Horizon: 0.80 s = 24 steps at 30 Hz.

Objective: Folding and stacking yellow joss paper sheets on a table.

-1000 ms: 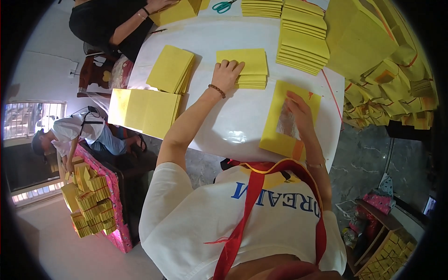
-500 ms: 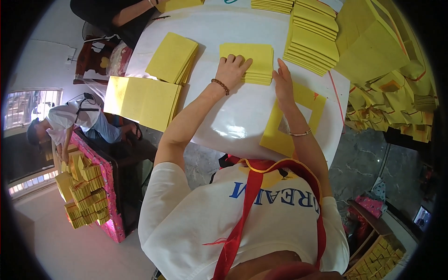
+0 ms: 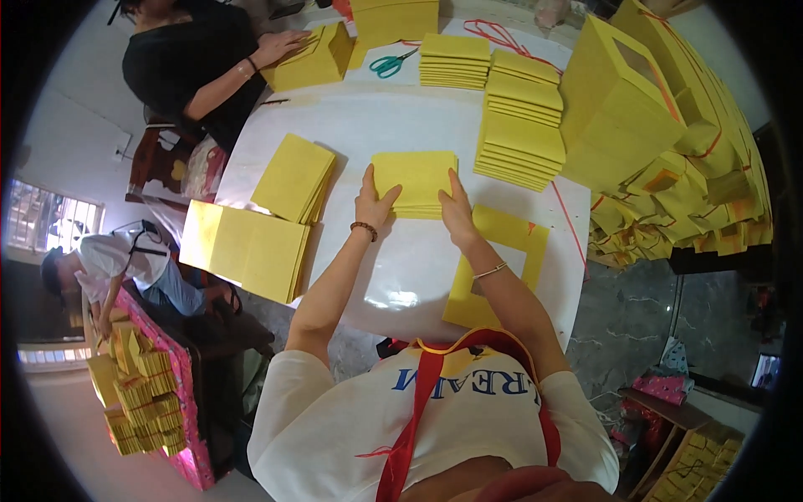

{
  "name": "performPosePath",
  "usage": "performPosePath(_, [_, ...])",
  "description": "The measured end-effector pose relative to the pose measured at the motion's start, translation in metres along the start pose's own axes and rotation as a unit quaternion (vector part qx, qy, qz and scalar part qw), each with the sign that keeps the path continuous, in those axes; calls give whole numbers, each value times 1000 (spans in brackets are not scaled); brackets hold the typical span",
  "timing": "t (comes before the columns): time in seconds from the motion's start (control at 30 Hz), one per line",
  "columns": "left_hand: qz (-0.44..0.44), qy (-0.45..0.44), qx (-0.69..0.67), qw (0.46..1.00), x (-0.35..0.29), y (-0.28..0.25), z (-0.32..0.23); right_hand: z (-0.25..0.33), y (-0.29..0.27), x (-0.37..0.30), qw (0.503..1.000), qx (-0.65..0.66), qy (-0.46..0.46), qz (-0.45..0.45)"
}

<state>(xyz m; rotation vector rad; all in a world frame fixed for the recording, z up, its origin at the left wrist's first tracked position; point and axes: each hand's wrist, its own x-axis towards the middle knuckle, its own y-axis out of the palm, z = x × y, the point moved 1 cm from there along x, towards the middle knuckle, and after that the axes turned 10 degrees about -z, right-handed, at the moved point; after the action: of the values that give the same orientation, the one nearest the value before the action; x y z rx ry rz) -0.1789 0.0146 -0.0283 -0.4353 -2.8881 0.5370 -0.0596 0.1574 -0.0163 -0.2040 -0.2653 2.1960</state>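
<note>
Between my two hands lies a small stack of folded yellow paper [image 3: 415, 177] on the white tabletop. Its left edge is held by my left hand [image 3: 373, 202], fingers along the side and thumb on the top sheet. My right hand [image 3: 456, 209] grips the opposite edge in the same way. Under my right forearm is a flat yellow sheet [image 3: 535, 243] with a pale rectangular middle. Two thicker piles of yellow paper sit to the left, an upper pile [image 3: 293, 179] and a lower pile [image 3: 247, 248].
Rows of folded yellow bundles [image 3: 520, 138] stand at the back right, near a large yellow box [image 3: 619, 92]. Teal scissors [image 3: 391, 64] lie at the far side. A co-worker's hand [image 3: 283, 48] rests on another yellow box [image 3: 322, 63]. Red cord [image 3: 570, 219] runs along the right edge.
My left hand has gone from lying on top of the stack to its left edge. My right hand now touches the right edge. The view has tilted up, showing more of the far table.
</note>
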Motion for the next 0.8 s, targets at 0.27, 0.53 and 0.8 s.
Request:
performPosePath(0.27, [-4, 2, -45, 999, 16, 16, 10, 2, -9, 16, 998, 52, 11, 26])
performPosePath(0.53, [41, -136, 6, 990, 13, -3, -31, 46, -34, -1, 981, -117, -152, 1])
performPosePath(0.8, [-88, -135, -78, 984, 30, -5, -27, 13, -178, -41, 977, 16, -189, -101])
